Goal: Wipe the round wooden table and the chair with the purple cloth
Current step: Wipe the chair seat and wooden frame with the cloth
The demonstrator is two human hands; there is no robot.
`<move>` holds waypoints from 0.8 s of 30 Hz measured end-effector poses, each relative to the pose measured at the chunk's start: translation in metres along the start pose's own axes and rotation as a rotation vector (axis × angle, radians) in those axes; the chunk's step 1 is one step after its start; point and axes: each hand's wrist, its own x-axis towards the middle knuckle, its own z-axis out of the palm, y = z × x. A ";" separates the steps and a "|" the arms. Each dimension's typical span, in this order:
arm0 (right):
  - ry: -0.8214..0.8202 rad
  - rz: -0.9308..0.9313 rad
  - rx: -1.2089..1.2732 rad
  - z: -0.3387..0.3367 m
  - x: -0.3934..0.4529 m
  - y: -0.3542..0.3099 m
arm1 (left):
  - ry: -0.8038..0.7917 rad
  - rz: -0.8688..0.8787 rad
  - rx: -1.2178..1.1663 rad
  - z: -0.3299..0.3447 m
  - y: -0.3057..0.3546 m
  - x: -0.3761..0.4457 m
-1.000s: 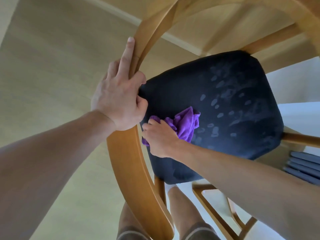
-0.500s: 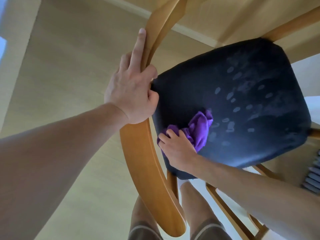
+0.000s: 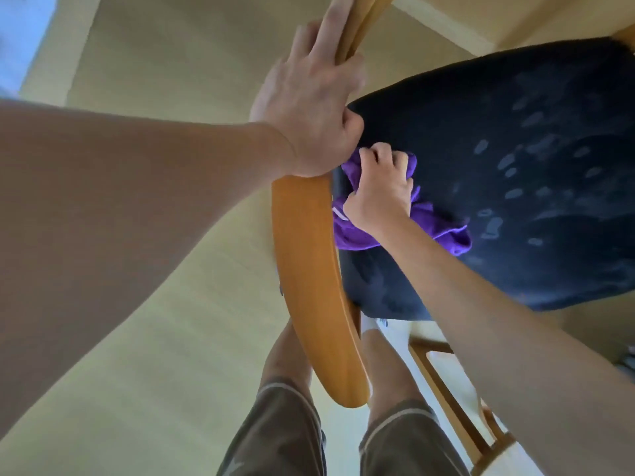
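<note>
At the left, the left hand [image 3: 311, 108] grips the curved wooden backrest [image 3: 309, 269] of the chair; just to its right, the right hand [image 3: 379, 190] clutches the bunched purple cloth [image 3: 450, 237] on the dark seat [image 3: 498, 166]. I think the pale marks at the far right of the seat could be missed, because the wiping stays near the backrest, and the bunched cloth could slip out of the fingers.

Left hand [image 3: 309, 108]: arm extended from the left, wrist straight, thumb and palm wrapped on the chair [image 3: 311, 269] back rail, fingers laid straight up along the rail.
Right hand [image 3: 379, 190]: forearm reaching in from lower right, knuckles up, fingers curled, gripping the bunched cloth [image 3: 443, 235] at the seat's rear edge.
Bare legs below.
</note>
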 end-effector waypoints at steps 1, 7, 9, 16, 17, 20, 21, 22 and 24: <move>-0.026 -0.066 -0.099 0.008 -0.014 0.000 | 0.004 0.003 0.009 0.000 0.001 0.001; -0.427 -0.556 -0.457 0.040 -0.133 0.055 | 0.003 -0.008 0.008 -0.001 0.002 0.003; -0.508 -0.553 -0.460 0.032 -0.138 0.065 | 0.006 -0.018 0.002 -0.002 0.002 0.002; -0.105 -0.364 -0.028 0.007 -0.061 0.028 | 0.037 -0.006 0.004 -0.006 0.004 -0.002; -0.129 -0.383 -0.084 0.009 -0.053 0.019 | 0.042 0.007 0.014 -0.007 0.004 -0.003; -0.161 -0.532 -0.402 0.024 -0.056 0.012 | 0.067 0.072 0.014 -0.007 0.004 -0.004; -0.172 -0.617 -0.481 0.028 -0.066 0.017 | 0.072 0.097 0.000 -0.007 0.006 -0.005; -0.200 -0.704 -0.523 0.031 -0.077 0.025 | 0.075 0.116 -0.017 -0.006 0.007 -0.007; -0.301 -0.822 -0.568 0.035 -0.104 0.044 | 0.053 0.097 -0.043 -0.001 0.014 -0.025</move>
